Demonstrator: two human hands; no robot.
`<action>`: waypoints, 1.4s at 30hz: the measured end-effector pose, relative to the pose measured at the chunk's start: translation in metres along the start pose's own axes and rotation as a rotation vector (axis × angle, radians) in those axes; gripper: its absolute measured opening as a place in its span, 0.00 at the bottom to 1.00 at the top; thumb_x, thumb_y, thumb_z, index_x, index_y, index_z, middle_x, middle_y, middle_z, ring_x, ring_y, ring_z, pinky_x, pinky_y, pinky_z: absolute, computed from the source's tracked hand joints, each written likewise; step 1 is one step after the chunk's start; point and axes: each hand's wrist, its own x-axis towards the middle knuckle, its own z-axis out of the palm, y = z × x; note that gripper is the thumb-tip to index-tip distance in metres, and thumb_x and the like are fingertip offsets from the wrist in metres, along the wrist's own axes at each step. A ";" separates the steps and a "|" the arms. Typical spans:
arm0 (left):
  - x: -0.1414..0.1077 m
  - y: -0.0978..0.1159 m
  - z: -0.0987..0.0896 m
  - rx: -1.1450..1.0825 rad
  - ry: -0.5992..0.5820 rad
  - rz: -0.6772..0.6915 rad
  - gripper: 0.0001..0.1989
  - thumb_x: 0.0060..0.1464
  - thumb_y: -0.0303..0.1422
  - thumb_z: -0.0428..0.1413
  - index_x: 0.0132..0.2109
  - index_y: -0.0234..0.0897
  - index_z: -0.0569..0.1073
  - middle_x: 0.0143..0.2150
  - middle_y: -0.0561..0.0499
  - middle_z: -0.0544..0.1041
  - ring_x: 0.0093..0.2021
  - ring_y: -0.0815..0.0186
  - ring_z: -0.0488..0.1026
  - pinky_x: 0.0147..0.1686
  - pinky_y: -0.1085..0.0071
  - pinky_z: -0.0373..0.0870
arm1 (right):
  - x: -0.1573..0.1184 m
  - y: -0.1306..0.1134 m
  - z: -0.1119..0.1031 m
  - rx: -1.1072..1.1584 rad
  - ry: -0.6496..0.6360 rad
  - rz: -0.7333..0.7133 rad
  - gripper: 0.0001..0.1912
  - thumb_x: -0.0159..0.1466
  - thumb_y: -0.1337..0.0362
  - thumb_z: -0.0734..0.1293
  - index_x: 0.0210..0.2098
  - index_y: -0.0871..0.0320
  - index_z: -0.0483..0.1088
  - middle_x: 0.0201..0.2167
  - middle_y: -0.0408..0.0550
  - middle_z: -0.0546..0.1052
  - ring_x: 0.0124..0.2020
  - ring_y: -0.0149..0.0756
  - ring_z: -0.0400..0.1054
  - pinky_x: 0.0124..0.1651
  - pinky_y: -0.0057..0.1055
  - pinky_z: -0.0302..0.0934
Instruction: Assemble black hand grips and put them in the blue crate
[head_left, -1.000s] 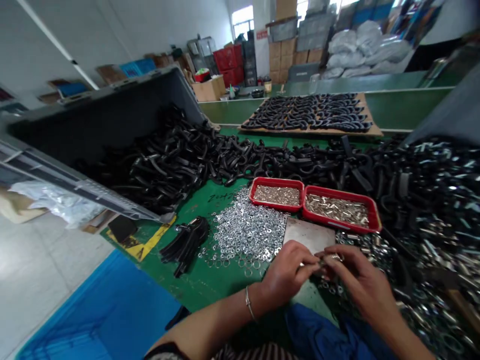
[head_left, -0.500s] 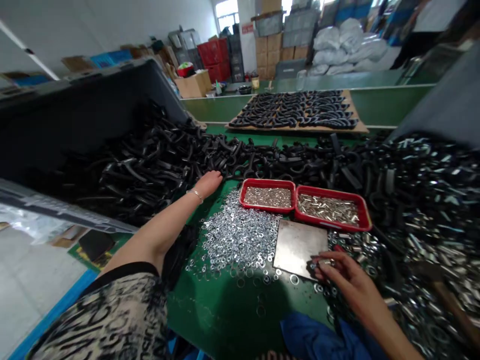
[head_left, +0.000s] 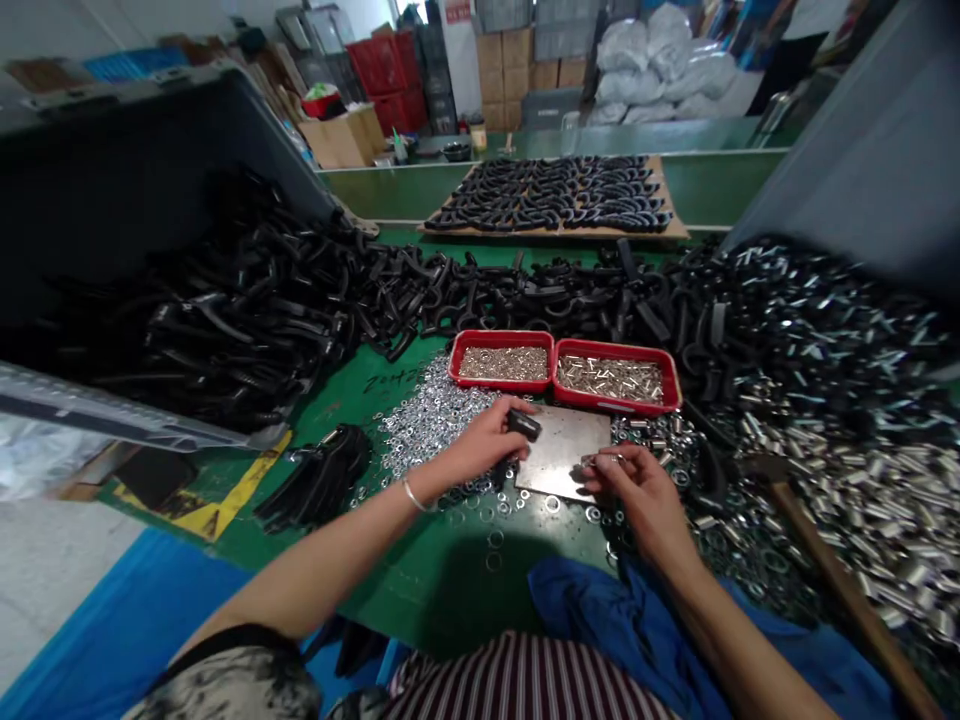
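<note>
My left hand is closed around a black curved plastic handle, whose end juts out over the left side of a flat metal plate. Over the plate's right edge, the fingers of my right hand pinch a small shiny metal piece; its exact kind is too small to make out. A spread of small washers lies left of the plate, partly behind my left hand. Behind the plate stand two red trays, one of tiny metal parts and one of small metal pins.
Black handles spill from a big grey bin at left. Arranged handles cover a cardboard sheet at the back. Metal sleeves and a wooden-handled hammer lie at right. A blue cloth hangs at the front edge.
My left hand has come from the handle pile to the plate, bringing a black handle. My right hand stays by the plate's right side with its small metal piece. The view has shifted.
</note>
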 end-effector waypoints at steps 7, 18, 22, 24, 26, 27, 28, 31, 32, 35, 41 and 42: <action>0.002 -0.029 0.092 -0.128 0.216 -0.047 0.22 0.50 0.27 0.55 0.54 0.37 0.65 0.32 0.54 0.72 0.28 0.68 0.72 0.30 0.71 0.68 | -0.016 -0.006 0.016 0.030 0.113 -0.081 0.21 0.60 0.50 0.74 0.43 0.55 0.67 0.36 0.47 0.79 0.33 0.37 0.76 0.42 0.37 0.73; -0.037 -0.014 0.097 -0.359 -0.403 -0.103 0.26 0.56 0.38 0.61 0.59 0.38 0.64 0.41 0.48 0.76 0.28 0.71 0.68 0.28 0.74 0.65 | -0.012 -0.007 -0.003 -0.225 -0.245 -0.078 0.15 0.66 0.49 0.67 0.37 0.55 0.71 0.29 0.41 0.71 0.31 0.33 0.66 0.38 0.32 0.63; -0.034 -0.017 0.103 -0.486 -0.282 -0.221 0.19 0.61 0.47 0.56 0.49 0.36 0.67 0.32 0.49 0.77 0.19 0.75 0.59 0.18 0.77 0.53 | -0.009 -0.014 -0.008 -0.387 -0.323 -0.230 0.13 0.67 0.51 0.67 0.39 0.55 0.73 0.36 0.45 0.74 0.39 0.36 0.69 0.45 0.34 0.64; -0.026 -0.018 0.098 -0.413 -0.052 -0.140 0.17 0.61 0.46 0.57 0.43 0.36 0.67 0.30 0.51 0.76 0.19 0.76 0.58 0.18 0.78 0.52 | -0.004 -0.018 -0.022 -0.548 -0.271 -0.365 0.11 0.68 0.54 0.66 0.41 0.55 0.74 0.41 0.48 0.75 0.44 0.39 0.69 0.50 0.36 0.63; -0.018 -0.015 0.083 -0.408 0.144 -0.006 0.17 0.62 0.46 0.56 0.42 0.36 0.68 0.37 0.49 0.77 0.23 0.75 0.65 0.22 0.78 0.61 | 0.002 -0.021 -0.047 -0.734 -0.146 -0.474 0.10 0.69 0.56 0.65 0.42 0.54 0.74 0.43 0.50 0.76 0.47 0.40 0.69 0.53 0.39 0.62; -0.015 -0.012 0.073 -0.432 0.203 0.035 0.16 0.63 0.46 0.55 0.44 0.36 0.68 0.41 0.49 0.78 0.27 0.74 0.69 0.26 0.77 0.66 | 0.005 -0.023 -0.063 -0.831 -0.072 -0.517 0.09 0.70 0.57 0.65 0.41 0.54 0.74 0.43 0.50 0.77 0.47 0.42 0.69 0.53 0.40 0.61; -0.011 -0.010 0.063 -0.454 0.228 0.050 0.16 0.64 0.46 0.55 0.45 0.37 0.68 0.44 0.48 0.77 0.30 0.73 0.71 0.29 0.75 0.69 | 0.008 -0.025 -0.079 -0.924 -0.005 -0.547 0.09 0.70 0.57 0.64 0.41 0.54 0.74 0.42 0.51 0.77 0.47 0.43 0.68 0.54 0.41 0.61; -0.003 -0.010 0.045 -0.490 0.191 0.024 0.15 0.63 0.44 0.56 0.43 0.36 0.69 0.42 0.50 0.77 0.27 0.76 0.68 0.27 0.78 0.65 | 0.020 -0.030 -0.122 -1.142 0.119 -0.575 0.10 0.70 0.57 0.64 0.39 0.55 0.74 0.39 0.51 0.77 0.44 0.44 0.68 0.51 0.43 0.61; -0.001 -0.012 0.045 -0.498 0.183 0.015 0.15 0.63 0.43 0.57 0.41 0.35 0.68 0.39 0.51 0.76 0.23 0.78 0.64 0.23 0.79 0.60 | 0.025 -0.031 -0.130 -1.192 0.136 -0.585 0.11 0.70 0.57 0.63 0.40 0.55 0.74 0.39 0.51 0.78 0.44 0.45 0.68 0.51 0.43 0.61; 0.007 -0.018 0.060 -0.566 0.233 0.010 0.14 0.62 0.42 0.57 0.39 0.35 0.66 0.33 0.53 0.74 0.18 0.81 0.53 0.19 0.80 0.49 | 0.043 -0.032 -0.138 -1.329 0.093 -0.612 0.12 0.71 0.59 0.61 0.41 0.57 0.75 0.38 0.53 0.77 0.43 0.46 0.67 0.51 0.44 0.61; 0.012 -0.014 0.088 -0.699 0.227 0.023 0.15 0.61 0.43 0.58 0.39 0.36 0.65 0.35 0.52 0.75 0.20 0.79 0.58 0.21 0.78 0.53 | 0.065 -0.030 -0.120 -1.719 -0.057 -0.574 0.10 0.70 0.64 0.60 0.38 0.58 0.73 0.36 0.57 0.75 0.41 0.47 0.64 0.43 0.40 0.59; 0.010 -0.014 0.089 -0.686 0.199 0.015 0.15 0.61 0.43 0.58 0.39 0.35 0.66 0.35 0.52 0.76 0.21 0.79 0.59 0.22 0.78 0.54 | 0.064 -0.030 -0.120 -1.756 -0.098 -0.568 0.10 0.70 0.64 0.60 0.36 0.57 0.72 0.35 0.56 0.74 0.40 0.46 0.64 0.42 0.39 0.58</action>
